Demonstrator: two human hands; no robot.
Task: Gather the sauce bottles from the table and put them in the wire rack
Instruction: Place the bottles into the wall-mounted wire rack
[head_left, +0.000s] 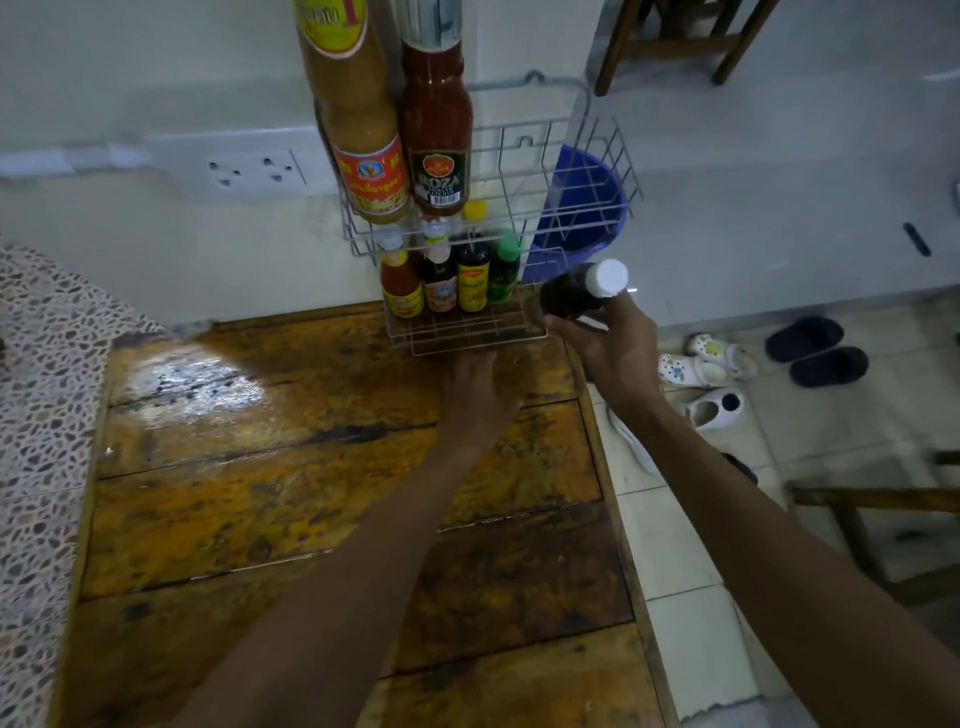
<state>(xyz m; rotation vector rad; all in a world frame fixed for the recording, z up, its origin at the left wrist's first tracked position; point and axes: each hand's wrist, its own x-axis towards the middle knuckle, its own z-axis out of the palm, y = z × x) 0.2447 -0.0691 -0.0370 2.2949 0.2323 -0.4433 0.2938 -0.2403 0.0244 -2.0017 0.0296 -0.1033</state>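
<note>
Holding a dark bottle with a white cap (582, 293), the right hand (610, 345) has its grip wrapped round it just right of the wire rack (519, 156). Left hand (475, 397) lies flat, fingers loose, on the tabletop (291, 467). The upper-tier ketchup bottle (435, 130) reads "ROZA".

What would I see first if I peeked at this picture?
Probably the two big sauce bottles standing in the top of the wire rack on the wall. Then the right hand holding a dark bottle with a white cap beside the rack's lower shelf.
</note>
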